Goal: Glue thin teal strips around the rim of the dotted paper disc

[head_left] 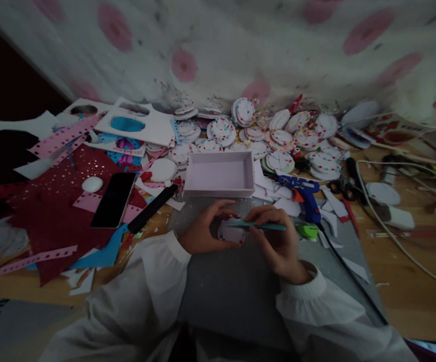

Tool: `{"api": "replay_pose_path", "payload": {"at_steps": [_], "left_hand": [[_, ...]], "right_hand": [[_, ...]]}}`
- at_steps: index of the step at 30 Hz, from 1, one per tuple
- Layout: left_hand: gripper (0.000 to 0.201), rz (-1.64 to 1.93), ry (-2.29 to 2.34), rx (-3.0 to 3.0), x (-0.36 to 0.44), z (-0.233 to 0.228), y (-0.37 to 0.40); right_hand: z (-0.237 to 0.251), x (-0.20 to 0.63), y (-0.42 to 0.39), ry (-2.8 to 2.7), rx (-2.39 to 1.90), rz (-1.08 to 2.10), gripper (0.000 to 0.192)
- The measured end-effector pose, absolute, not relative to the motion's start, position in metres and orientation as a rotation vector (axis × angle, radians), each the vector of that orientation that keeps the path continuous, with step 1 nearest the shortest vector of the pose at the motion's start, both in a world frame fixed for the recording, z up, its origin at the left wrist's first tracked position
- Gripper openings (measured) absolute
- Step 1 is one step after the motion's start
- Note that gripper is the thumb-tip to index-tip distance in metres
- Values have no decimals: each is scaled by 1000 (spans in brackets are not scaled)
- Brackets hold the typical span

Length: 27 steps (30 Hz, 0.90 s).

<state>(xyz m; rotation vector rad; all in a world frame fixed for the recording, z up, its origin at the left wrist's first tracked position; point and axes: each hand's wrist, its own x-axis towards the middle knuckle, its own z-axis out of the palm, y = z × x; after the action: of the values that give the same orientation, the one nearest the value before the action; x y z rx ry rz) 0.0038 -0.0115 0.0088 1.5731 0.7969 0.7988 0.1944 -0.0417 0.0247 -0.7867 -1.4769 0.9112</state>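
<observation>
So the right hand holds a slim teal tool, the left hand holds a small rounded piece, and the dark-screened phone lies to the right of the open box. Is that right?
Not quite: the head view shows the phone to the left of the open box. The right hand does hold the slim teal tool, and the left hand the small rounded piece.

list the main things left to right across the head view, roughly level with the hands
black phone → black stick-like object → left hand → small round piece it holds → right hand, gripping a teal tool → bright green object → white block
</observation>
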Motion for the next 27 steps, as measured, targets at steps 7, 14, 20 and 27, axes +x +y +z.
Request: {"api": "replay_pose_path", "payload": {"at_steps": [7,14,20,27], "left_hand": [[87,795,801,1570,4,8,-12],[88,783,795,1577,3,8,-12],[88,785,798,1572,4,8,-12],[88,787,792,1573,4,9,-12]], "right_hand": [[22,194,-40,-1502,-805,951,18],[21,194,-40,-1501,-828,934,15],[19,194,-40,-1498,-858,956,13],[20,194,-39,-1451,-850,986,12]]}}
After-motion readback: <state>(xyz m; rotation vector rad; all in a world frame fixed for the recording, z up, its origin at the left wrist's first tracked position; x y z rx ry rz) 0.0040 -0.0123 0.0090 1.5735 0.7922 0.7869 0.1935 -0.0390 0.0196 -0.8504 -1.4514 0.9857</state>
